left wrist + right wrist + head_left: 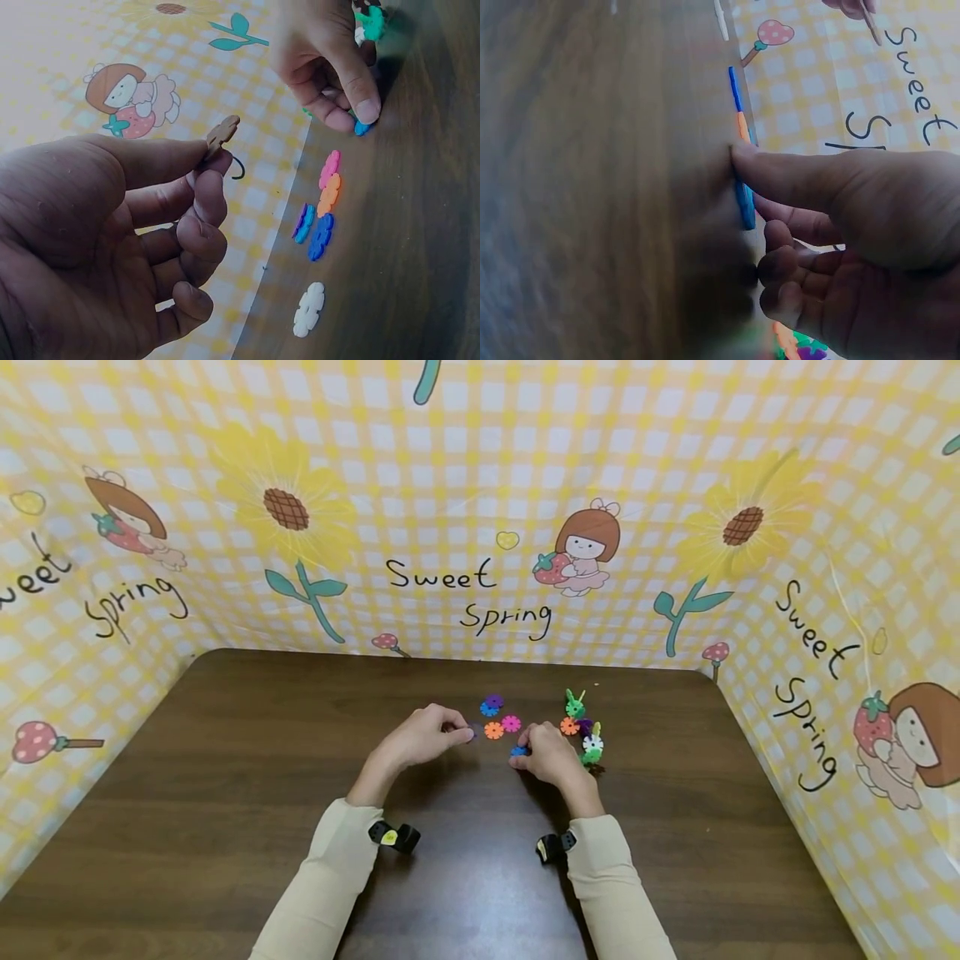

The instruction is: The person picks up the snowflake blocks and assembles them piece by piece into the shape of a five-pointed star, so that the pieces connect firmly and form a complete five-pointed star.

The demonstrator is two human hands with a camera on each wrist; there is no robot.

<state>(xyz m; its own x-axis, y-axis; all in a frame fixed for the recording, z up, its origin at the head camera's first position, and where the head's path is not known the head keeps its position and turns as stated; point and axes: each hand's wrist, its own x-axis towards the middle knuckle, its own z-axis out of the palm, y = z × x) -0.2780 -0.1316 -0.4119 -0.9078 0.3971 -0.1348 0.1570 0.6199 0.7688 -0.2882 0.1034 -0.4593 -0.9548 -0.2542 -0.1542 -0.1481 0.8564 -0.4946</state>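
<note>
At the left, the person's left hand (423,735) pinches a brown notched disc (223,133) by thumb and fingertip; a light hold on the rim, leaving the notches free, would serve best there. A white notched disc (309,309), farthest left of the loose pieces, lies on the tabletop (225,827), apart from that pinch. Near the left fingertips comes a dark blue notched disc (321,237), then a light blue disc (488,710) overlapping a purple disc (494,701) farther out, and an orange disc (493,731) beside a pink disc (511,723). Several of these sit between the two grips, so a low sweep of either hand could scatter them. The right hand (551,752) pinches a blue disc (518,751); whether it is clear of the wood is hard to judge, as the right wrist view is nearly edge-on. Being thin, it should come up more surely if tipped by its edge. Just right of that grip, a cluster of green, orange, purple and white discs (592,744) leaves little room to swing outward.
</note>
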